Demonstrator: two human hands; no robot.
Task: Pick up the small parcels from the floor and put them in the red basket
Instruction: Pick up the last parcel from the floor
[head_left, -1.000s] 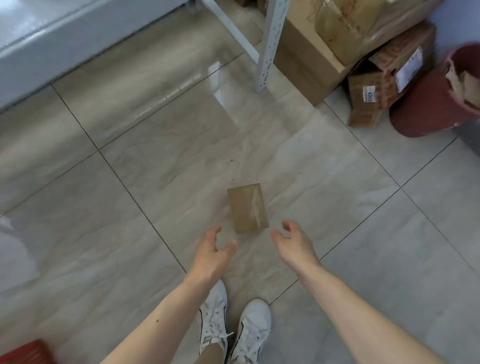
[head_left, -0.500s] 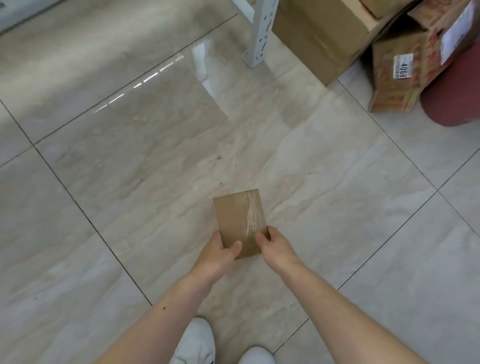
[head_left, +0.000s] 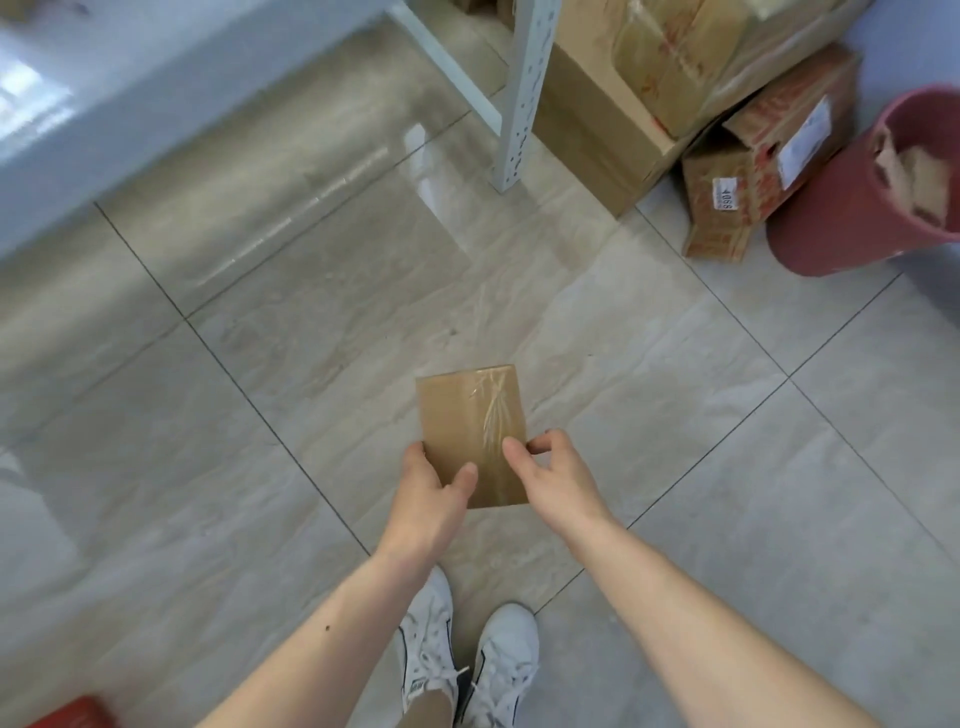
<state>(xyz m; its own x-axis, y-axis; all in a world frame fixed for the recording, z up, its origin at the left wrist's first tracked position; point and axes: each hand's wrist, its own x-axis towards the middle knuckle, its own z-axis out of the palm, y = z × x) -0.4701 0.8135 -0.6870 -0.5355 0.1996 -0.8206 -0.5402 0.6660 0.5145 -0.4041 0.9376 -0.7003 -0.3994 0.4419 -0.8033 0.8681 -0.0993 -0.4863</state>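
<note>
You hold one small flat brown paper parcel (head_left: 470, 434), rectangular, its top face sealed under clear tape with a wrinkled streak near the right edge. Its long axis runs away from you, tilted slightly to the left at the far end; the short far edge faces the white perforated metal shelf post (head_left: 522, 93).

Your left hand (head_left: 428, 501) grips the parcel's near left corner, thumb laid over the top face and fingers hidden underneath. Your right hand (head_left: 553, 480) pinches the right edge, thumb on top beside the tape streak, index finger curled round the side. Both hands hold the near half; the far half projects free beyond them. Whether the parcel is fully clear of the glossy grey tiled floor (head_left: 260, 415) cannot be told from this view, though it appears raised.

The parcel sits directly ahead of your white lace-up sneakers (head_left: 467, 670). Bare tile lies to the left, ahead and to the right of the parcel. Stacked brown cardboard boxes (head_left: 727, 156) stand at the far right beside the shelf post, well apart from the parcel. A dark red round bucket (head_left: 852, 208) holding cardboard scraps stands next to those boxes at the right edge. A red object's corner (head_left: 78, 712) shows at the lower left edge, near your left side; too little shows to identify it.
</note>
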